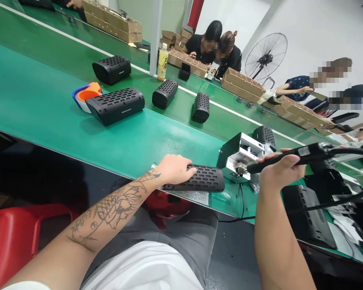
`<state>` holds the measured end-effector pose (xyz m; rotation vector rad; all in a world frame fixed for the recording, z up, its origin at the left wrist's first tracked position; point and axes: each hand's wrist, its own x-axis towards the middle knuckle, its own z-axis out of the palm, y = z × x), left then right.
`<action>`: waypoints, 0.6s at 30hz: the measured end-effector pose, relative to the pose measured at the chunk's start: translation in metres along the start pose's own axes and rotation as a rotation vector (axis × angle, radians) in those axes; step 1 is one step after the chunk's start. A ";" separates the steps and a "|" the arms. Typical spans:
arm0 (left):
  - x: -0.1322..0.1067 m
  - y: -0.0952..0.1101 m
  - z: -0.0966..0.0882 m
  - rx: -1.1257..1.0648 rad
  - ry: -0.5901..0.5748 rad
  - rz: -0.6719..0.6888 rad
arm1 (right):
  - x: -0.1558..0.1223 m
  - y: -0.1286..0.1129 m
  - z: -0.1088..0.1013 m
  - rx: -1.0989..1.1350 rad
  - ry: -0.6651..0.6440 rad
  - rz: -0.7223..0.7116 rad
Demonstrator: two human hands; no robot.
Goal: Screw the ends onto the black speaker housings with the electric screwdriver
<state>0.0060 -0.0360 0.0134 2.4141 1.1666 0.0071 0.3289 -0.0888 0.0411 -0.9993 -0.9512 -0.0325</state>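
Observation:
My left hand (176,169) is closed over the left end of a black speaker (204,179) with a slotted grille, lying near the table's front edge. Under the speaker is some clear plastic wrap (195,197). In my right hand (282,171) is a black electric screwdriver (296,157), its cable running off to the right. The driver's tip meets the front of a screw feeder (240,157), a small black and white box. Whether a screw is on the tip is too small to tell.
More black speakers stand about the green table (57,100), one large one (116,105) beside an orange and white tape roll (89,96). A yellow drink bottle (162,62) stands by a white post (155,40). Co-workers sit behind cardboard boxes (242,84). A dark panel (308,213) lies right.

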 end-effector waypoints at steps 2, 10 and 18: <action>0.000 -0.005 -0.003 -0.012 -0.015 0.019 | -0.007 0.005 -0.006 0.018 -0.054 0.014; -0.001 -0.038 -0.013 -0.229 -0.131 0.105 | -0.033 -0.061 0.008 0.104 -0.061 0.203; 0.003 -0.039 -0.008 -0.257 -0.120 0.143 | -0.113 -0.134 0.090 0.519 -0.526 0.369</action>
